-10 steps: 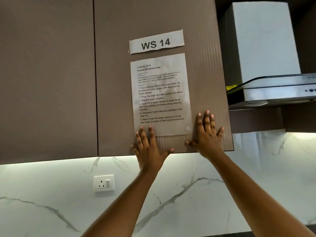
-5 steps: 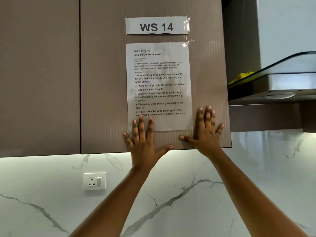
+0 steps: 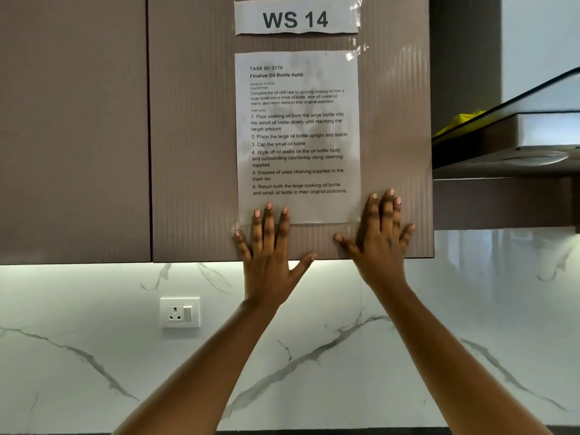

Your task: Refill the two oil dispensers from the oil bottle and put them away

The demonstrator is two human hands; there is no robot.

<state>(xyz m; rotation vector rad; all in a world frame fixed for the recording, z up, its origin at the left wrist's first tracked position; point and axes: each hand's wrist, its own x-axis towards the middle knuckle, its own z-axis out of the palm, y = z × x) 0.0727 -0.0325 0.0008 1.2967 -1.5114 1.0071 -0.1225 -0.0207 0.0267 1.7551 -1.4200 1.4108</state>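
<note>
- Left hand (image 3: 270,246): grip wide and holding nothing. The fingers are straight and fanned, palm flat against the cabinet door (image 3: 194,152). Three fingertips overlap the lower left corner of the instruction sheet (image 3: 298,136); the thumb points right at the door's bottom edge.
- Right hand (image 3: 379,237): grip wide and holding nothing. The fingers are straight and pressed to the door just right of the sheet's lower right corner; the thumb points left below the sheet.
- Cabinet door: flat rectangular wall-unit panel, matt brown with fine vertical ribbing. A plainer brown neighbouring door (image 3: 72,120) hangs to its left across a thin dark gap.
- Instruction sheet: white rectangular paper under a glossy clear cover, printed in black and headed "Finalize Oil Bottle Refill". Crinkled clear tape (image 3: 356,53) holds its top right corner.
- Label (image 3: 296,18): white paper strip, bold "WS 14", above the sheet.
- Range hood (image 3: 518,142): far right, brushed metal with a slanted glass canopy. A yellow cloth (image 3: 461,120) lies on it.
- Backsplash (image 3: 94,356): polished white marble with grey veins, carrying a square white socket (image 3: 179,312).
- Oil bottle and dispensers: place cannot be told from this view.
</note>
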